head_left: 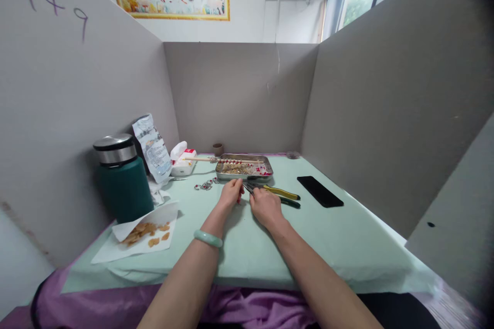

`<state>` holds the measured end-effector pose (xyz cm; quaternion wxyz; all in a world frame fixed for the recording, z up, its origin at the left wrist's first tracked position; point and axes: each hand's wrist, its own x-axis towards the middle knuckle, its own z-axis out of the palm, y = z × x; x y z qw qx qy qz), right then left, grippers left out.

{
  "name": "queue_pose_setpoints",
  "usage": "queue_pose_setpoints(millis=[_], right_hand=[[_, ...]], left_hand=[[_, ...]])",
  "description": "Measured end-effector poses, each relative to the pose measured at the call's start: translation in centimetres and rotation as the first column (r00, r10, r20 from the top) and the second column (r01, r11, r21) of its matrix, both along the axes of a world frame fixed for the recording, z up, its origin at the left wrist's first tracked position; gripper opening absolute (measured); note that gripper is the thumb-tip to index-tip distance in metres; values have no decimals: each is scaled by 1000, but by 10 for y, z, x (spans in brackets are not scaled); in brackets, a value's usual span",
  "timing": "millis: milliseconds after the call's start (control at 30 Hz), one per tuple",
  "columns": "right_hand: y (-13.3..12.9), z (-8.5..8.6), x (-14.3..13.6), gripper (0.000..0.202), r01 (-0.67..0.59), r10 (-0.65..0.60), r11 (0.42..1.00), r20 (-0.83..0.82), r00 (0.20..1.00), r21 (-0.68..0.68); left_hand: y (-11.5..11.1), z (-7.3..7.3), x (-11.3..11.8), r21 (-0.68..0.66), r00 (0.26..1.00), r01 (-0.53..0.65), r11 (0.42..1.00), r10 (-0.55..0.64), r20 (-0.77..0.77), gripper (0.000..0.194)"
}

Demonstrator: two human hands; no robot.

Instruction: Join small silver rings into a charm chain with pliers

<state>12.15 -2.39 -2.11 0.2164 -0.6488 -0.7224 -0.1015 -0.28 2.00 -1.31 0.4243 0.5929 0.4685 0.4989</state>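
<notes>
My left hand (231,192), with a pale green bangle (208,238) on the wrist, is closed in a pinch on something small that I cannot make out. Close to its right, my right hand (265,205) is wrapped round dark-jawed pliers (249,188), whose tips reach the left fingertips. Yellow-handled pliers (287,193) lie just beyond the right hand, and a dark green handle (290,202) shows beside it. Behind the hands stands a metal tray (247,177) of small gold and red pieces. A chain with red beads (206,184) lies left of the tray.
On the left stand a green bottle (125,190), an upright packet (153,149) and a tissue pack (184,165). Brown flakes (141,233) lie on white paper (172,221). A black phone (319,192) is at the right. Grey partitions (241,97) enclose the table.
</notes>
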Motion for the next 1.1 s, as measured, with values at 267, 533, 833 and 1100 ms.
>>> queue_pose_setpoints(millis=[267,533,833,1100], right_hand=[[1,2,-4,29,83,-82,995,8,997,-58],[8,5,0,32,112,-124,979,-61,990,-173],[8,5,5,35,32,-45,984,-71,996,-175],[7,23,25,24,-561,176,681,-638,749,-471]], left_hand=[[-3,4,0,-50,998,37,998,-39,-44,28],[-6,4,4,-51,987,105,993,-110,-114,24],[3,5,-2,374,968,-39,927,129,-217,22],[-8,15,-4,447,997,75,891,-63,-43,24]])
